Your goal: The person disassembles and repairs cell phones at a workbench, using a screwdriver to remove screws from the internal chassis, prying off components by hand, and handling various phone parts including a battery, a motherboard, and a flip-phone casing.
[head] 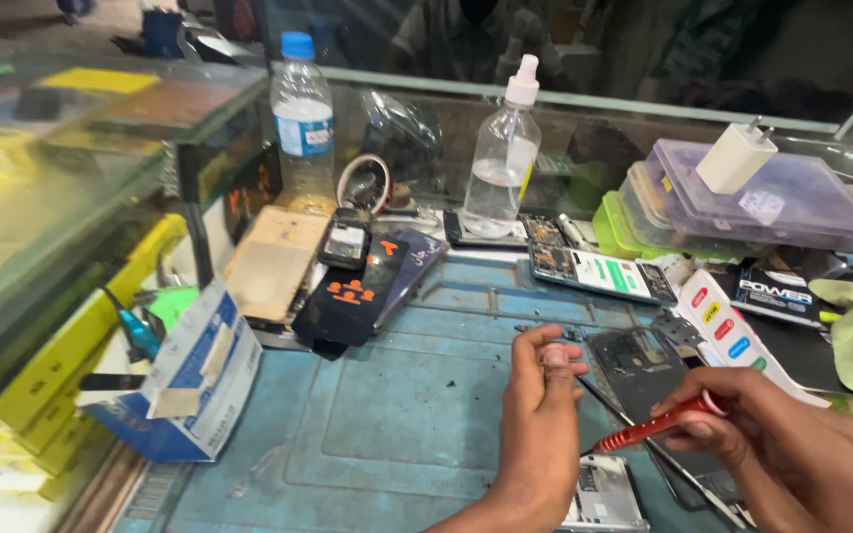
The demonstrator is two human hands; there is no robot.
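The right hand (pixel 792 459) is gripping a slim red screwdriver (pixel 656 426) with its fingers curled around the handle, the metal tip angling down and left beside an opened phone (pixel 644 370) lying flat on the blue mat (pixel 387 415) that is covering the desk. The left hand (pixel 542 395) is hovering just left of the phone, wrist raised, fingertips pinched together; whether anything is between them cannot be told. The phone's dark shell is looking matte and rectangular. A clear spray bottle (pixel 505 158) and a water bottle (pixel 303 123) are standing behind.
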